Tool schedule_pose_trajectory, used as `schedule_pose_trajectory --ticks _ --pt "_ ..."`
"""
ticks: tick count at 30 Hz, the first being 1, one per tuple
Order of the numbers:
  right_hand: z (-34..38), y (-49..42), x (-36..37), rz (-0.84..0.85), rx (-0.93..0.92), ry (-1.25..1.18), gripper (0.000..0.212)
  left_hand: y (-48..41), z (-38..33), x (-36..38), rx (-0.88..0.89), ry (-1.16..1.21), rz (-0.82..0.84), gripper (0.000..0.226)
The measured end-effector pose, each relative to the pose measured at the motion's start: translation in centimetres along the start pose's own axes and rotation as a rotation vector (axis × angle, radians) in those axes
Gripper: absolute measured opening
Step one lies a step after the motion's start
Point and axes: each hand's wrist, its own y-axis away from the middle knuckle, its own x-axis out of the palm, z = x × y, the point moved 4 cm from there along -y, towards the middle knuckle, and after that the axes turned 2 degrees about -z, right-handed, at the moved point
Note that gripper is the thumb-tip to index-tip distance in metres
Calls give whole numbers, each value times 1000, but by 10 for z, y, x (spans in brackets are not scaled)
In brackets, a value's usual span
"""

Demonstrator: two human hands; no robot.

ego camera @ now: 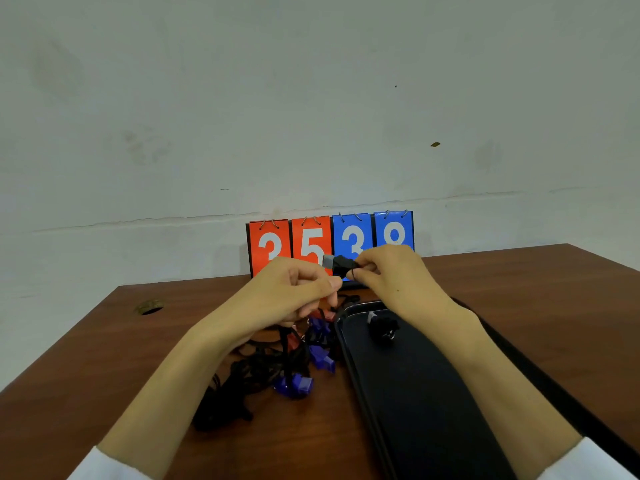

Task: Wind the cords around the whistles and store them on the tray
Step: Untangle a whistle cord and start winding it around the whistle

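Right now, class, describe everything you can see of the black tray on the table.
The black tray is long and shallow, with a glossy raised rim, plastic by its look. It lies flat on the brown table, right of the tangled whistles. One black whistle sits at its far end. The right forearm passes above it.

Both arms reached forward and were held up in the air. The left grip (298, 289) had curled fingers, with thumb and first finger pinched together. Just to its right, almost touching, the right grip (388, 268) pinched a small black whistle (341, 266) with its fingertips.
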Motion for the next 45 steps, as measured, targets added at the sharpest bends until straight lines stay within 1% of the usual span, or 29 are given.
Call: schedule_pose_trajectory --ticks 2,4,6,10,13,17,20,24,26,28,31,32,35,37,39,42,44,45 --pt "4 3 4 112 -47 0 17 1 -1 -4 19 -21 -38 31" --pt "7 5 10 222 -96 -26 19 0 -1 -9 48 -55 -106 31" --pt "9 7 14 326 -108 -132 22 -2 1 -14 76 -90 -175 32" --pt "16 14 14 499 -127 -344 10 -7 10 -20 68 -106 -260 35" --pt "21 18 10 562 -157 -430 6 -8 16 -20 35 -79 -263 35" --pt "25 20 1 560 -154 -537 4 -10 25 -19 -23 -98 -257 29" --pt "25 19 -7 527 -148 -615 6 -10 29 -13 -98 -36 -175 29" --pt "20 14 -14 412 -95 -718 7 -7 31 2 -167 36 -82 37" --pt "16 11 -15 346 -73 -715 7 -7 32 11 -173 145 6 40" --pt "12 9 -15 293 -58 -697 8 -6 31 15 -177 204 58 41" --pt "8 7 -18 217 -39 -700 4 -8 29 16 -176 227 31 32" --pt "6 6 -18 185 -30 -688 6 -8 28 16 -172 226 17 28" --pt "-2 1 -17 71 -8 -552 4 -8 24 13 -126 224 -17 25" --pt "-9 -2 -15 7 6 -459 2 -9 23 13 -97 195 -37 28" --pt "-15 -5 -12 -33 28 -419 5 -10 24 14 -96 99 -62 28" --pt "-18 -6 -6 -94 56 -376 12 -11 29 16 -104 -27 -114 15" --pt "-19 -5 -3 -130 83 -392 14 -12 32 17 -57 -169 -132 13" --pt "-20 -5 -1 -144 99 -403 14 -12 32 18 -32 -238 -130 7"
